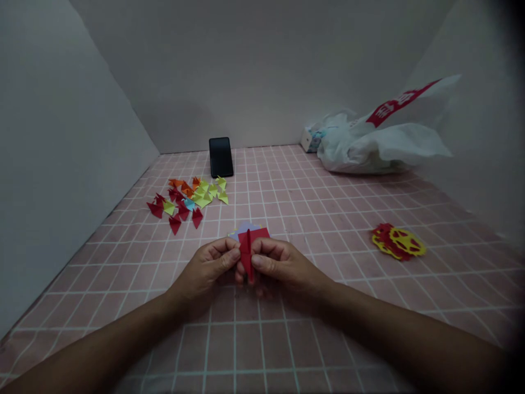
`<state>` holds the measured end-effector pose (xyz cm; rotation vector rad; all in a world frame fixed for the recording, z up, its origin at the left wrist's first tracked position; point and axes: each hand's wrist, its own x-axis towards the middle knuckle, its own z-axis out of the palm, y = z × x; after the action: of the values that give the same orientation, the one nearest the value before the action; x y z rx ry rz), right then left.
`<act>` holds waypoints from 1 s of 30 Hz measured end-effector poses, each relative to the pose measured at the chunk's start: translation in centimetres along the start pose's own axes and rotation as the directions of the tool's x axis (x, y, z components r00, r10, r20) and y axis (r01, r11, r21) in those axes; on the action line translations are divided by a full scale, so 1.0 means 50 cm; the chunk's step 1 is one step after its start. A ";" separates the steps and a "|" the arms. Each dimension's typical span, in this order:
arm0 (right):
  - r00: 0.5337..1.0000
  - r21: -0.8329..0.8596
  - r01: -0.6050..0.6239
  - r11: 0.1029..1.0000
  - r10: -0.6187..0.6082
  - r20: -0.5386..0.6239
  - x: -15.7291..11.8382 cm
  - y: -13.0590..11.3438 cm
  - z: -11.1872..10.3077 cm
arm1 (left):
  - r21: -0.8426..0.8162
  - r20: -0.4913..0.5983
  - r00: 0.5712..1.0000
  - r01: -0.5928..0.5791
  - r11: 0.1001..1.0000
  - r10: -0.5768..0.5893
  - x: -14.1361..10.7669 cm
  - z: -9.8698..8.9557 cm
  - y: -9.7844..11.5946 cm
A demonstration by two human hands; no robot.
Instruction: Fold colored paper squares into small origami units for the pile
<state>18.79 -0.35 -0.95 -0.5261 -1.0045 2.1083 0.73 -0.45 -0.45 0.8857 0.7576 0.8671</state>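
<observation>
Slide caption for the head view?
Left hand and right hand pinch a folded red paper over a pink gridded surface, folded paper pieces beyond.

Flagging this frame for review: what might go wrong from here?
The folded red paper is pinched by both the left hand and right hand, so uneven pressure might crease or tear it. What looks like a flat red sheet sits just beyond the fingers, on a lavender piece; a knuckle could nudge either.
</observation>
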 end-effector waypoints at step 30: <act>0.977 -0.296 0.049 0.954 -0.107 -0.184 -0.003 -0.006 0.012 | 0.332 -0.121 0.983 -0.089 0.939 0.136 -0.009 0.006 0.017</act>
<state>18.64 -0.64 -0.33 -0.8108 -1.2043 1.8064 0.54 -0.66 0.52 1.1786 1.0019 0.9285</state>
